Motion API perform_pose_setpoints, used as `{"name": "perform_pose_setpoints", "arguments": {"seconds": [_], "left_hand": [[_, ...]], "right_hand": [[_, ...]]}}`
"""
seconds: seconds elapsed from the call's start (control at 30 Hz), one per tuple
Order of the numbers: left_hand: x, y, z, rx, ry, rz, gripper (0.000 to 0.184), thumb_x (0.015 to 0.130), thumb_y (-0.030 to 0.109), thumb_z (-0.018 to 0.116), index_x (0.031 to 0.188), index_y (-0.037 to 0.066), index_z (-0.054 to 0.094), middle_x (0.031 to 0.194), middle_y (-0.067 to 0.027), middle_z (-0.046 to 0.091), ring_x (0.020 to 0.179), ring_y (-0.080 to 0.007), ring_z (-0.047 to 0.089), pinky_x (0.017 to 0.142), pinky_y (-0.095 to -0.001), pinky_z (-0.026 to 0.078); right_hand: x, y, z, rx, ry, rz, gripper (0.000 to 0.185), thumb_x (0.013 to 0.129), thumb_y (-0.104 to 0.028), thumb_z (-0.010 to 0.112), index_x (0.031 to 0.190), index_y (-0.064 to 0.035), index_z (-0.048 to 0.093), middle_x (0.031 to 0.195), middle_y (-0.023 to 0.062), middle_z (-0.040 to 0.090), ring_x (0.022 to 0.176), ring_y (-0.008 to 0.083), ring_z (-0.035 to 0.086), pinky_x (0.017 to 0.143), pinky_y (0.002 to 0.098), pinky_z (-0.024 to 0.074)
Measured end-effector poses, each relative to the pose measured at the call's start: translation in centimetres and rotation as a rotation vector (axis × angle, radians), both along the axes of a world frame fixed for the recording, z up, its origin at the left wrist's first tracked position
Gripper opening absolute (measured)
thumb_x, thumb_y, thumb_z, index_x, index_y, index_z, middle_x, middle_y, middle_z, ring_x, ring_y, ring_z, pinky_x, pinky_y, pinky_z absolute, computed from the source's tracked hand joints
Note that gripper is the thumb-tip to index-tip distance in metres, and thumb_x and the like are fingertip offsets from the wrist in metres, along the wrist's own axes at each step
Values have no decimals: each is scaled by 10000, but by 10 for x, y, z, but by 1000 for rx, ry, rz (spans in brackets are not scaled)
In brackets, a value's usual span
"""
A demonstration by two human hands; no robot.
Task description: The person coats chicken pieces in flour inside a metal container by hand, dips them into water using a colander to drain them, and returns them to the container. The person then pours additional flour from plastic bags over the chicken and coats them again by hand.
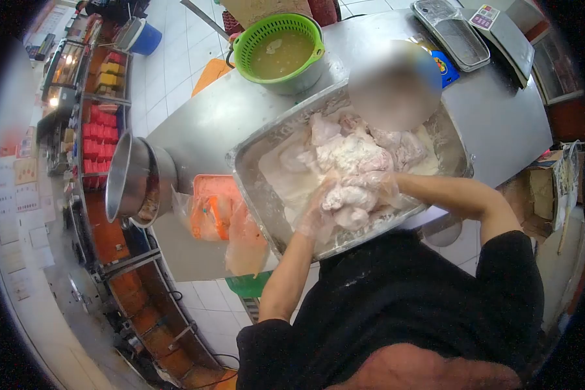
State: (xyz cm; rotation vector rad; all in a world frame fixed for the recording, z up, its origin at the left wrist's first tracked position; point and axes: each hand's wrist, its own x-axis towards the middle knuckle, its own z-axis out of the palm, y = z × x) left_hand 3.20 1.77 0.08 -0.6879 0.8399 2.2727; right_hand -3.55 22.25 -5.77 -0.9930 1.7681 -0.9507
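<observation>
A large metal tray (250, 153) holds white flour and several floured pieces of raw meat that look like chicken (354, 149). At the tray's near side, a flour-coated chicken piece (351, 205) lies between my two hands, both in clear plastic gloves. My left hand (315, 211) is closed around its left side. From the right, my right hand (382, 187) presses against its upper right side. Some fingers are hidden by the glove plastic and the meat. A blurred patch hides the tray's far right part.
Behind the tray, a green colander (244, 55) sits in a metal pot with cloudy liquid. To the left are an orange-red tray (214, 181) with plastic bags and a deep steel pot (159, 179). A scale (504, 39) and a lidded metal container (454, 36) stand back right.
</observation>
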Motion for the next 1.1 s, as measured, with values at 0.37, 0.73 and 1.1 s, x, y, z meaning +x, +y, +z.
{"name": "perform_pose_setpoints", "arguments": {"seconds": [0.37, 0.73, 1.1], "left_hand": [[-32, 5, 25, -819, 570, 46, 653, 846, 197, 767, 1324, -83, 420, 1164, -101, 606, 1040, -159, 588, 886, -258, 495], [-38, -20, -58, -309, 314, 294, 423, 907, 372, 654, 1122, 22, 552, 976, -77, 628, 863, -195, 612, 753, -331, 527], [-34, -20, 24, 451, 448, 375, 352, 943, 423, 594, 984, 75, 630, 882, -81, 683, 760, -221, 680, 688, -387, 581]], "right_hand": [[-81, 53, 83, 33, 268, -622, 387, 901, -326, 629, 1160, -38, 631, 1121, 163, 665, 1025, 207, 629, 840, 350, 508], [-111, -21, 26, 267, 242, -596, 761, 904, -661, 395, 1048, 42, 649, 1124, 275, 622, 1091, 396, 577, 969, 475, 416], [-99, -83, 3, 127, -67, -555, 730, 881, -627, 474, 1184, 29, 582, 1232, 276, 563, 1173, 392, 531, 1022, 458, 389]]}}
